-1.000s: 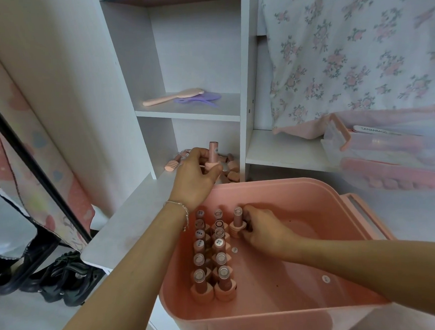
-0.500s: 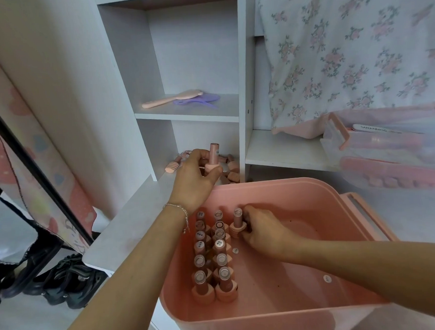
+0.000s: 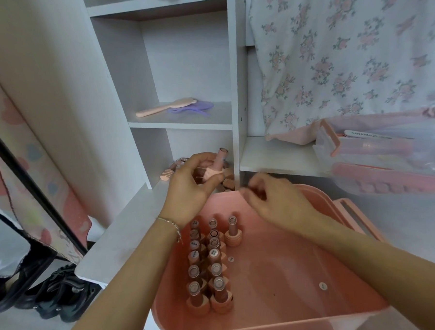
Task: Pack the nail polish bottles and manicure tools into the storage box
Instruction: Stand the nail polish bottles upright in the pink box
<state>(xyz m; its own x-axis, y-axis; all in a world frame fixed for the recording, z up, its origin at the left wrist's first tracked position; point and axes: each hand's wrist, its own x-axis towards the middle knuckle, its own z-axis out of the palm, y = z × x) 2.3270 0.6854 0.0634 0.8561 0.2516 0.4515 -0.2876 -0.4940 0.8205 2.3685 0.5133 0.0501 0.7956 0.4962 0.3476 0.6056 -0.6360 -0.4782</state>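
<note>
Above pink box point(image 3: 307, 311), left hand point(image 3: 187, 189) pinching bottle point(image 3: 215, 167), right hand point(image 3: 276, 202) loosely curled

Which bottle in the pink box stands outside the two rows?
The lone bottle at the far end, right of the two rows, starting a third column in the pink box.

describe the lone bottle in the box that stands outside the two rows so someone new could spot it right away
Start at the pink storage box at the bottom of the view, where nail polish bottles stand in two rows along its left side. At the far end, just right of the right-hand row, one bottle stands upright alone. It is the only one starting a third row, with bare box floor to its right.
</note>
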